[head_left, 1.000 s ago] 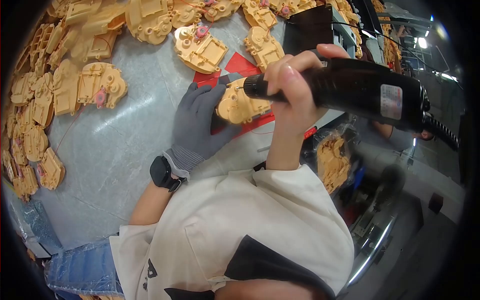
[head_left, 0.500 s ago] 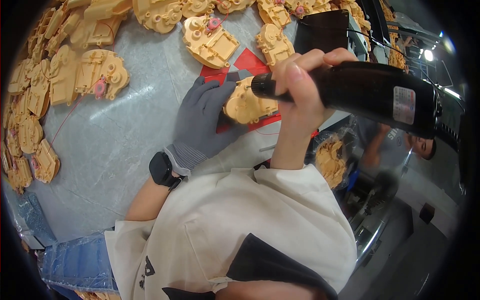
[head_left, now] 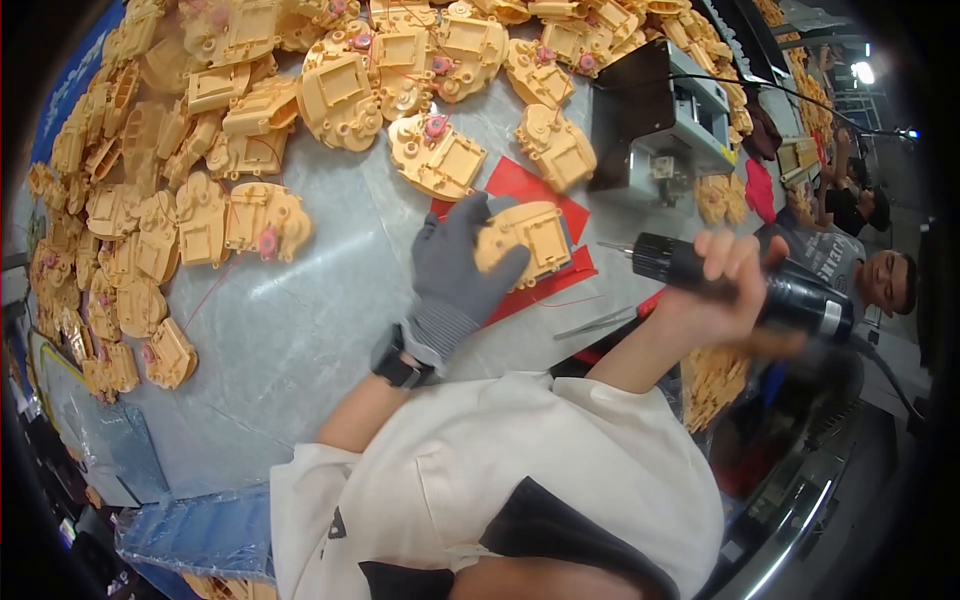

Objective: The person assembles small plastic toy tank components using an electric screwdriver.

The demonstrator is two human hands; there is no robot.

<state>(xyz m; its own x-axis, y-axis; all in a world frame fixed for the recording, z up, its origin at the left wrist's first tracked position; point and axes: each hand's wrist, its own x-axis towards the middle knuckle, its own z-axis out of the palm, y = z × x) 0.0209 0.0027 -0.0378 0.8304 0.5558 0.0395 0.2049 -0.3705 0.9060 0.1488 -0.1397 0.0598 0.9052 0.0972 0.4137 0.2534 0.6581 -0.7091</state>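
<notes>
My left hand [head_left: 458, 258], in a grey glove, is closed on the edge of a yellow plastic housing [head_left: 537, 238], fingers on its far side and thumb at its near side. Under the housing lies a red sheet [head_left: 545, 287] on the grey tabletop. My right hand [head_left: 722, 285] is bare and wrapped round a black electric screwdriver [head_left: 800, 300]. Its thin bit points left toward the housing, apart from it. A thin red wire trails from the housing's near side. Beside my right forearm rests a slim metal tool [head_left: 597, 324], perhaps tweezers.
Many similar yellow housings [head_left: 437, 155] crowd the table's far and left sides, several with pink round parts and red wires. A black and metal box-shaped device [head_left: 645, 105] stands at the back right. Another person [head_left: 850, 260] is at the right. A blue plastic-wrapped bin [head_left: 200, 530] sits lower left.
The screwdriver has come off the housing and moved right and down with my right hand. The housing in my left hand is turned, with its rectangular recess now showing. The whole view has shifted.
</notes>
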